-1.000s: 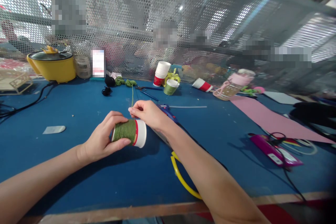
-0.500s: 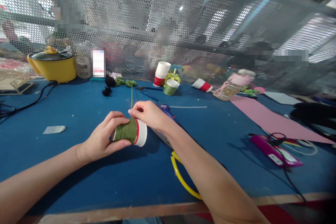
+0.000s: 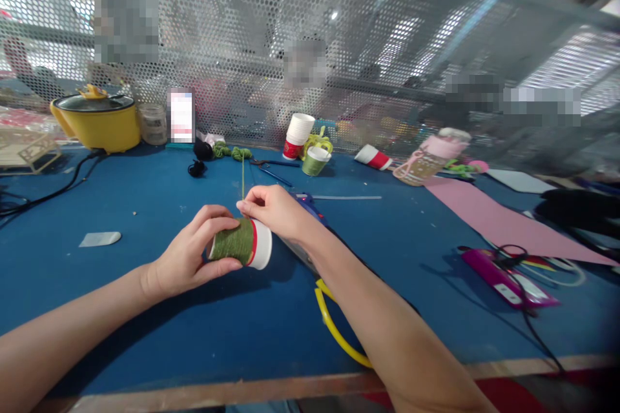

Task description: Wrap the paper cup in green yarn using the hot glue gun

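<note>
2 grips: left grip (image 3: 186,258) clasps sideways cup (image 3: 241,243); right grip (image 3: 276,210) pinches yarn (image 3: 243,177) above it.

Bare blue table (image 3: 145,206) lay open left of the left hand (image 3: 186,258). A yellow hose (image 3: 334,326) and pink tool (image 3: 506,281) crowded the right; cups (image 3: 300,134) lined the mesh.
</note>
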Motion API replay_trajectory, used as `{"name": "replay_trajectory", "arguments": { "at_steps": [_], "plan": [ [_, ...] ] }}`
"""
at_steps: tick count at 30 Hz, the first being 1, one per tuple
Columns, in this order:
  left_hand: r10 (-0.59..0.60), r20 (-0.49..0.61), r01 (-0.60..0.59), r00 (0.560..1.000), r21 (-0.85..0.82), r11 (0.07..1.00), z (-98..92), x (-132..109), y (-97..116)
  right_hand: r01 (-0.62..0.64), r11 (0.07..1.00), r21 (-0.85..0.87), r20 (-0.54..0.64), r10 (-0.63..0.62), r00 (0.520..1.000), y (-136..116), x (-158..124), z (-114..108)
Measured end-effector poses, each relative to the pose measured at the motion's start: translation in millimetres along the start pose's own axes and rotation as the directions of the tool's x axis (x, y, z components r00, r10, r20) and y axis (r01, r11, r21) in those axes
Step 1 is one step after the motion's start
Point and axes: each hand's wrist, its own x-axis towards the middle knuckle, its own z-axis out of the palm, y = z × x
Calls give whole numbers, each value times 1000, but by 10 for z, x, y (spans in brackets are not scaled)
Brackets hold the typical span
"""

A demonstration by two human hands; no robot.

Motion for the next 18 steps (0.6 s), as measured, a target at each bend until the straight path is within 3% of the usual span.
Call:
{"name": "replay_trajectory", "arguments": {
  "at_steps": [8,11,15,18],
  "plan": [
    [-10,-8,9,1000,-75,997,-6,19,23,-100,986,132,27,97,995,91,54,7],
    [-179,-56,168,982,-166,972,17,33,0,-99,982,159,-37,106,994,134,72,-41],
    [-473,-53,433,880,-325,841,51,50,-63,-114,973,203,-109,138,984,65,43,-132],
    [-518,-47,469,854,-361,806,56,53,-91,-160,962,220,-26,169,985,-24,-10,-148]
  ]
}}
